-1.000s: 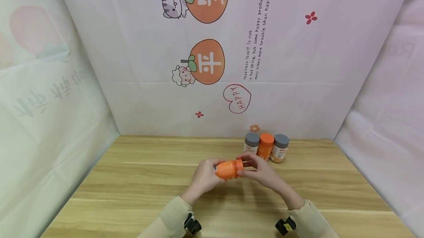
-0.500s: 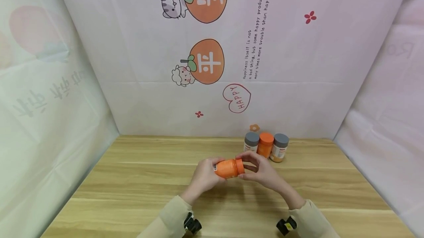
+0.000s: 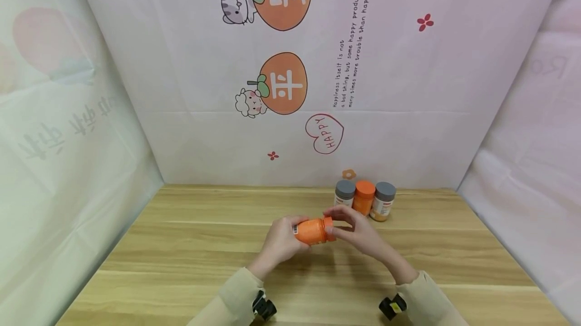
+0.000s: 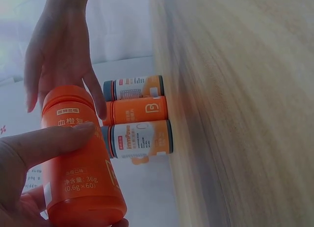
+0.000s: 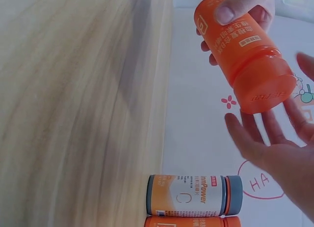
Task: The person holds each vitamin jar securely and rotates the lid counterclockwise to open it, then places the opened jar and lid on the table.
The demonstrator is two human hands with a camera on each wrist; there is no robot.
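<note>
An orange supplement bottle (image 3: pixel 310 231) with an orange screw cap (image 5: pixel 265 87) lies tilted in the air above the table. My left hand (image 3: pixel 282 240) grips its body near the base, thumb (image 4: pixel 73 136) across the printed label. At the cap end is my right hand (image 3: pixel 360 235), fingers spread loosely around the cap. In the right wrist view its fingertips are right at the cap's lower edge, while the thumb (image 5: pixel 306 65) stands apart from it. The cap sits on the bottle's neck.
Behind the right hand stand a grey-capped bottle (image 3: pixel 345 192), an orange bottle (image 3: pixel 364 197) and another grey-capped bottle (image 3: pixel 383 201), side by side on the wooden table (image 3: pixel 204 245). A printed white cloth (image 3: pixel 204 149) hangs at the back, with white cloth along both sides.
My right hand's fingers have shifted around the cap, and the thumb now overlaps it in the head view. The left hand and the bottle have stayed nearly still.
</note>
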